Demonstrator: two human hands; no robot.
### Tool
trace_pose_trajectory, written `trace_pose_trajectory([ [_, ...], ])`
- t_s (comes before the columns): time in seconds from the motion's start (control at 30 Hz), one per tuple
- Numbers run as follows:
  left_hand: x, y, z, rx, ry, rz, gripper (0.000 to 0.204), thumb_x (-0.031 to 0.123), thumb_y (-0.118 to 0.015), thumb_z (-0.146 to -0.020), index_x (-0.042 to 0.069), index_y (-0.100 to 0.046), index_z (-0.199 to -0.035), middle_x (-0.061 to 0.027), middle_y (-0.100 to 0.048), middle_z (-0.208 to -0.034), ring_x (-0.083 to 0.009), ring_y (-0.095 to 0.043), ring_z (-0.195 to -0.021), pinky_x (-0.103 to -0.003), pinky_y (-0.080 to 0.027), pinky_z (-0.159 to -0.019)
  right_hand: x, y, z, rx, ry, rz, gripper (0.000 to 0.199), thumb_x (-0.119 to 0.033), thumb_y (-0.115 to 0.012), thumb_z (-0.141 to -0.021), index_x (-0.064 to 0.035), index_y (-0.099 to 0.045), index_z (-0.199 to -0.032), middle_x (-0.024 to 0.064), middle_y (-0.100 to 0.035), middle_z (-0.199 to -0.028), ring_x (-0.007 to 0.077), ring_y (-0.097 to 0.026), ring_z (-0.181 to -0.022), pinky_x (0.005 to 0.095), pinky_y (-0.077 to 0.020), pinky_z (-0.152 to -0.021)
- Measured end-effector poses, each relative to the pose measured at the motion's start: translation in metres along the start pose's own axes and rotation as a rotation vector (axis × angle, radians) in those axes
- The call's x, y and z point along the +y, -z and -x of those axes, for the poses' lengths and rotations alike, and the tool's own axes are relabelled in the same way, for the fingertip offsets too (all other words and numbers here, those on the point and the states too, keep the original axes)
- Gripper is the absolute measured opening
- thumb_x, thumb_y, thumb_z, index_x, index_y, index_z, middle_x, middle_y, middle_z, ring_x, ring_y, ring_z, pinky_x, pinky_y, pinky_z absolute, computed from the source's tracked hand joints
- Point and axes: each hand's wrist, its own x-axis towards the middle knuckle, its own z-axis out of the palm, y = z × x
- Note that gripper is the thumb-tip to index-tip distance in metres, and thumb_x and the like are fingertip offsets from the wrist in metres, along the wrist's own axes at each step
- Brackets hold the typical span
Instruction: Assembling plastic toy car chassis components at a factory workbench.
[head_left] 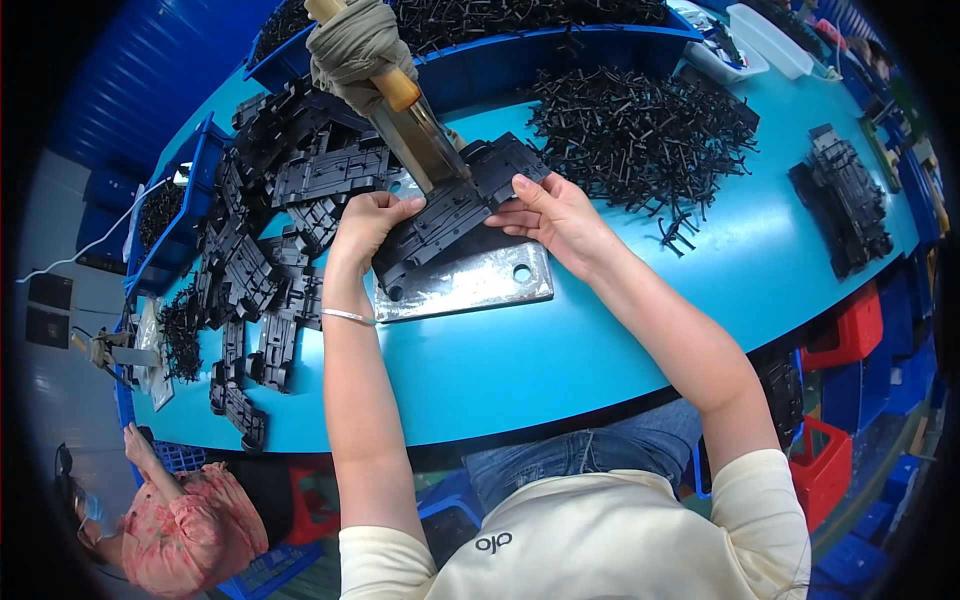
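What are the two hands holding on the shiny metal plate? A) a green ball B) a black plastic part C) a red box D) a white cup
B: the left hand and the right hand both grip a flat black plastic part lying over the metal plate on the blue table.

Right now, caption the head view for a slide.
Both hands, left hand and right hand, hold a black plastic part on a metal plate.
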Motion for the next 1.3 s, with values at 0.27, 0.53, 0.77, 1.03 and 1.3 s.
trace_pose_trajectory([
  [0.27,0.000,0.000,0.000,0.014,-0.017,-0.018,0.025,0.023,-0.064,-0.065,0.001,-0.054,-0.060,-0.0025,-0.050,-0.053,-0.0071,-0.043,-0.045,-0.019,-0.034,-0.043,0.000,0.002,-0.001,-0.006,0.005,-0.013,0.030,-0.028,-0.051,-0.077,-0.0039,-0.037,-0.086,0.0136,-0.055,-0.080,0.0213,-0.056,-0.078,0.0264,-0.0439,-0.066],
  [0.53,0.002,-0.001,0.002,0.014,-0.013,-0.015,0.024,0.022,-0.064,-0.066,0.001,-0.055,-0.061,-0.0025,-0.050,-0.053,-0.0071,-0.042,-0.045,-0.019,-0.034,-0.043,0.000,0.003,-0.002,0.018,-0.008,-0.014,0.030,-0.029,-0.052,-0.076,-0.0036,-0.038,-0.086,0.0137,-0.055,-0.080,0.0215,-0.056,-0.078,0.0263,-0.0442,-0.066],
  [0.77,0.001,-0.002,-0.001,-0.001,-0.007,0.018,0.024,0.022,-0.064,-0.066,0.000,-0.054,-0.061,-0.0026,-0.051,-0.054,-0.0073,-0.043,-0.045,-0.019,-0.034,-0.043,0.000,0.004,-0.005,0.024,-0.009,-0.007,0.030,-0.029,-0.052,-0.076,-0.0036,-0.039,-0.085,0.0138,-0.055,-0.079,0.0218,-0.056,-0.078,0.0258,-0.0444,-0.065],
  [1.03,-0.010,-0.012,-0.001,-0.071,-0.043,0.067,0.029,0.022,-0.064,-0.065,-0.005,-0.055,-0.062,-0.0054,-0.054,-0.057,-0.0095,-0.047,-0.049,-0.022,-0.038,-0.047,-0.001,0.008,-0.002,0.093,-0.053,0.019,0.029,-0.029,-0.051,-0.077,-0.0049,-0.036,-0.081,0.0139,-0.052,-0.079,0.0218,-0.056,-0.075,0.0251,-0.0440,-0.062],
  [1.3,0.001,-0.026,0.069,-0.115,-0.274,-0.206,0.036,0.025,-0.060,-0.067,-0.003,-0.052,-0.087,-0.0135,-0.057,-0.078,-0.0198,-0.055,-0.072,-0.027,-0.042,-0.064,-0.024,0.012,0.039,0.122,-0.106,0.208,0.032,-0.032,-0.050,-0.076,-0.0037,-0.038,-0.084,0.0105,-0.053,-0.073,0.0184,-0.057,-0.066,0.0248,-0.0425,-0.059],
])
